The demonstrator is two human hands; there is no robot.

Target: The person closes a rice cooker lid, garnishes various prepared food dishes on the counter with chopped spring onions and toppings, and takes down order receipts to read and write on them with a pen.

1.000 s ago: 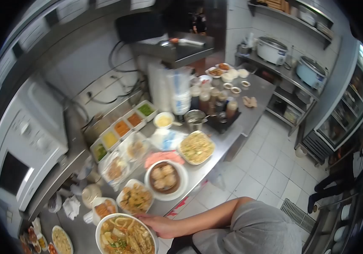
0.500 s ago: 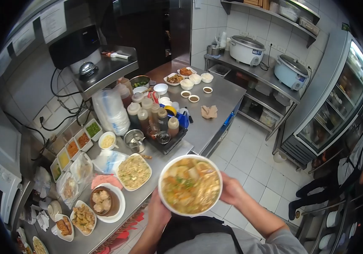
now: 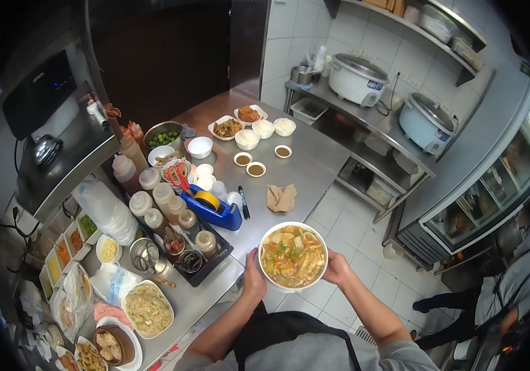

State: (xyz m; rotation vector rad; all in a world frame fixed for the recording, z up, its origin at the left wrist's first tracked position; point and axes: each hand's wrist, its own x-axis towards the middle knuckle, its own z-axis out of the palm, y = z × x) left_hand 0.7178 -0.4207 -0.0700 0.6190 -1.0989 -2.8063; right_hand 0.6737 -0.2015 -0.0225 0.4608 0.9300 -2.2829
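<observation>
My two hands hold a white bowl of soup [image 3: 293,255] between them, level, beside the counter's edge. It is full of noodles or egg strips, pale chunks and green garnish in a yellowish broth. My left hand [image 3: 254,276] wraps round the bowl's left side, and my right hand [image 3: 337,267] grips its right side; the fingers underneath are hidden. Just beyond the bowl, a crumpled brown napkin [image 3: 281,198] lies on the steel counter [image 3: 314,161]. Farther back stand small sauce cups [image 3: 255,169], bowls of rice [image 3: 247,139] and plates of fried food [image 3: 226,127].
Sauce bottles [image 3: 165,198] and a blue tape dispenser [image 3: 215,210] crowd the counter's left part. Fried rice [image 3: 147,310] and a dumpling steamer [image 3: 110,346] are nearer me. Rice cookers [image 3: 358,79] stand on a far shelf. A person [image 3: 506,290] is at right, near the glass-door fridge [image 3: 481,191].
I have moved forward along the counter with the bowl still in both hands. The bottles and fried rice have shifted left in view, and the napkin is now closer to the bowl.
</observation>
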